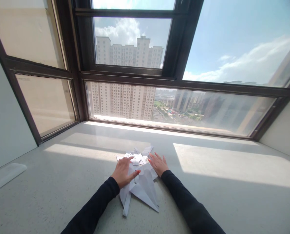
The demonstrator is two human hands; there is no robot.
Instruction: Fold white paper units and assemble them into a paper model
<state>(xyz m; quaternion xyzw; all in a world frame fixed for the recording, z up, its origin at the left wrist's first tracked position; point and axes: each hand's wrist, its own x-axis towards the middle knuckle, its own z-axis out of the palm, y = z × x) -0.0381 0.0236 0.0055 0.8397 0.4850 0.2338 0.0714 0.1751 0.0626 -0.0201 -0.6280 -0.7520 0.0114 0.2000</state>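
Note:
A folded white paper sheet [142, 190] lies on the pale stone sill [208, 201] in front of me. Just beyond it sits a small heap of white paper scraps [137, 156]. My left hand [123, 171] rests on the left part of the folded sheet, fingers stretched toward the scraps and thumb spread out to the right. Flat on the sheet's right edge lies my right hand [158, 163], its fingers apart and pointing at the scraps. Neither hand grips anything. Both arms wear dark sleeves.
A dark-framed window [176, 78] runs along the back of the sill, with tower blocks and sky outside. A flat translucent plastic piece [5, 175] lies at the far left. Sunlit patches fall across the sill. Pale walls close in on both sides.

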